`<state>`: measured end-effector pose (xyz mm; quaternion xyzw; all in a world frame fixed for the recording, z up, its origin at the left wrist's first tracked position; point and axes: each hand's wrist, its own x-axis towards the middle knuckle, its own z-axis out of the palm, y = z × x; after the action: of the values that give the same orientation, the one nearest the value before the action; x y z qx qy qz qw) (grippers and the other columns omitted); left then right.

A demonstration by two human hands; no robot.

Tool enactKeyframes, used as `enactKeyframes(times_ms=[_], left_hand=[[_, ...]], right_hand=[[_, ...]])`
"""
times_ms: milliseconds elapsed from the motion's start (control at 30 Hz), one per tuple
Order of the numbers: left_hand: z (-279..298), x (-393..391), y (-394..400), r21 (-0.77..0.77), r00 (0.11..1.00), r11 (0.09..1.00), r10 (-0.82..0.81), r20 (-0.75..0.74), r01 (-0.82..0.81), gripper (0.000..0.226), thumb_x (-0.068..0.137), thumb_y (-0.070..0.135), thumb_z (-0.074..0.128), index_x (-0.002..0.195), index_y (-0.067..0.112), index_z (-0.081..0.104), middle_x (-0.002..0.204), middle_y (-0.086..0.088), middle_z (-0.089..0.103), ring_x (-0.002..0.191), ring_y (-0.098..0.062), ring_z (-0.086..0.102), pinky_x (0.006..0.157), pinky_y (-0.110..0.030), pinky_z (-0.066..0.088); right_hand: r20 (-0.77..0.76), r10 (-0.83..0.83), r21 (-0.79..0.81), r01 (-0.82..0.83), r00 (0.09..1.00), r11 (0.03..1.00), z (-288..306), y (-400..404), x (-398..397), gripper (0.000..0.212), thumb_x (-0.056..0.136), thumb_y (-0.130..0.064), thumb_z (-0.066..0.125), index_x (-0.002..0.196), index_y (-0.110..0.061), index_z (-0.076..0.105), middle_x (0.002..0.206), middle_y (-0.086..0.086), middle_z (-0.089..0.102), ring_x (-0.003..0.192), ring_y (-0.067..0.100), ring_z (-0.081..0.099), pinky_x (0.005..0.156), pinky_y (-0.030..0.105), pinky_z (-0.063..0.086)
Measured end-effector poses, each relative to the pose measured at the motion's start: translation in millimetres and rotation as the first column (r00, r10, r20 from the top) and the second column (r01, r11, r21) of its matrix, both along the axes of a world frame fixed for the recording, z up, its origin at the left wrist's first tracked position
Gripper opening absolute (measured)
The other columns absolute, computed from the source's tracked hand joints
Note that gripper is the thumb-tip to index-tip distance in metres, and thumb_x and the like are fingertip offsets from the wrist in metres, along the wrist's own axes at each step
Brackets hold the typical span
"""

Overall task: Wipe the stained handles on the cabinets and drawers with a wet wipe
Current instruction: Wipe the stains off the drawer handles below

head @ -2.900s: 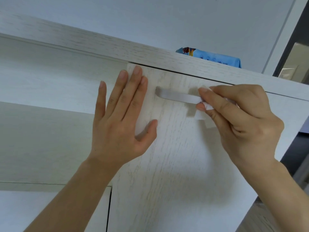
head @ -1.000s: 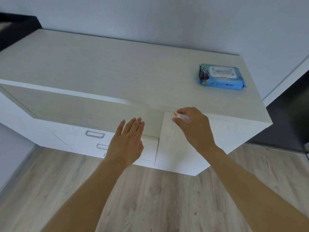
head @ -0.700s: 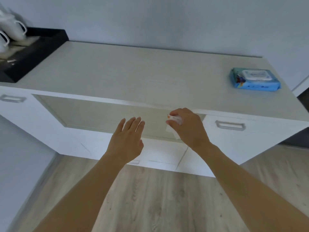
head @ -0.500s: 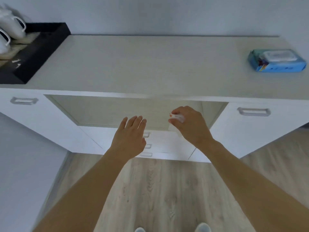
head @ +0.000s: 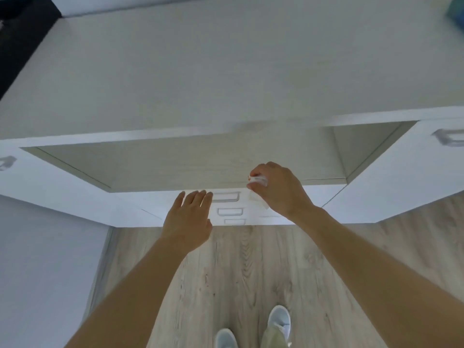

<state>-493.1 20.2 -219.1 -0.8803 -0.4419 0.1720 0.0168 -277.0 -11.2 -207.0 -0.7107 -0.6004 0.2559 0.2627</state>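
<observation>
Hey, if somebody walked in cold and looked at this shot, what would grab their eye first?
Two bare arms reach in from below: the right hand pinches a crumpled white wet wipe, and the left hand is open and flat beside it. Between the hands sits a stack of three drawer handles, under the open shelf of a pale cabinet. At the bottom, two light shoes stand on the wood floor.

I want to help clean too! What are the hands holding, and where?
The right hand pinches a bunched white wipe in its fingertips. The left hand holds nothing.
</observation>
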Motion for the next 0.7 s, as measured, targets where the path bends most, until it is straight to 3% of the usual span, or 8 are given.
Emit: enactKeyframes(times_ms=[200,300,367,433,533,700], left_hand=[[-70.5,-40.3,30.8,0.008,0.997,0.999,0.036,-0.067,-0.035,0.069,0.098,0.034,0.037,0.152,0.015,-0.001,0.159,-0.003,-0.010,0.146,-0.018,-0.001,0.117,-0.037,-0.003],[-114.0,-54.2,50.6,0.054,0.996,0.996,0.077,-0.041,-0.075,0.085,0.097,0.033,0.041,0.147,0.017,-0.026,0.147,-0.004,-0.041,0.143,-0.021,-0.022,0.116,-0.039,-0.010],[-148.4,-58.3,62.8,0.122,0.998,0.991,0.056,0.006,-0.057,0.097,0.095,0.035,0.043,0.134,0.016,-0.044,0.139,-0.006,-0.051,0.135,-0.021,-0.038,0.114,-0.041,-0.017],[-182.7,-59.1,71.8,0.274,0.991,0.962,-0.041,0.129,0.004,0.106,0.090,0.036,0.055,0.142,0.014,-0.034,0.150,-0.011,-0.036,0.139,-0.024,-0.031,0.115,-0.045,-0.013],[-229.4,-54.6,86.9,0.557,0.920,0.830,-0.215,0.327,-0.004,0.098,0.079,0.034,0.068,0.147,0.000,0.006,0.156,-0.020,0.008,0.143,-0.034,0.010,0.113,-0.056,0.011],[-280.3,-30.5,123.3,0.796,0.797,0.584,-0.400,0.452,-0.158,0.078,0.088,0.041,0.053,0.138,-0.009,0.023,0.143,-0.029,0.024,0.132,-0.045,0.022,0.111,-0.059,0.012]], right_hand=[[-0.031,0.030,-0.001,-0.030,0.999,1.000,-63.8,38.3,-30.4,0.018,0.090,-0.026,0.063,0.105,-0.017,0.063,0.100,-0.003,0.059,0.089,0.015,0.056,0.076,0.028,0.045],[-0.039,-0.023,0.062,0.025,0.999,0.998,-93.8,56.8,-41.7,0.017,0.090,-0.025,0.065,0.105,-0.016,0.065,0.099,-0.001,0.061,0.090,0.018,0.059,0.078,0.028,0.047],[-0.054,-0.078,0.154,0.086,0.995,0.984,-114.6,67.1,-46.4,0.017,0.089,-0.022,0.067,0.103,-0.013,0.066,0.098,0.002,0.062,0.089,0.019,0.061,0.080,0.031,0.050],[-0.075,-0.101,0.273,0.118,0.992,0.955,-135.3,73.7,-52.2,0.015,0.087,-0.017,0.069,0.100,-0.010,0.068,0.097,0.005,0.064,0.088,0.021,0.063,0.080,0.033,0.052],[-0.007,-0.085,0.520,0.076,0.996,0.851,-163.9,75.2,-61.9,0.010,0.085,-0.009,0.071,0.093,-0.003,0.069,0.091,0.010,0.066,0.083,0.024,0.064,0.076,0.031,0.052],[0.221,-0.125,0.785,-0.101,0.967,0.612,-202.5,61.6,-66.1,0.010,0.088,-0.009,0.067,0.088,0.000,0.071,0.086,0.010,0.069,0.078,0.027,0.064,0.068,0.038,0.053]])
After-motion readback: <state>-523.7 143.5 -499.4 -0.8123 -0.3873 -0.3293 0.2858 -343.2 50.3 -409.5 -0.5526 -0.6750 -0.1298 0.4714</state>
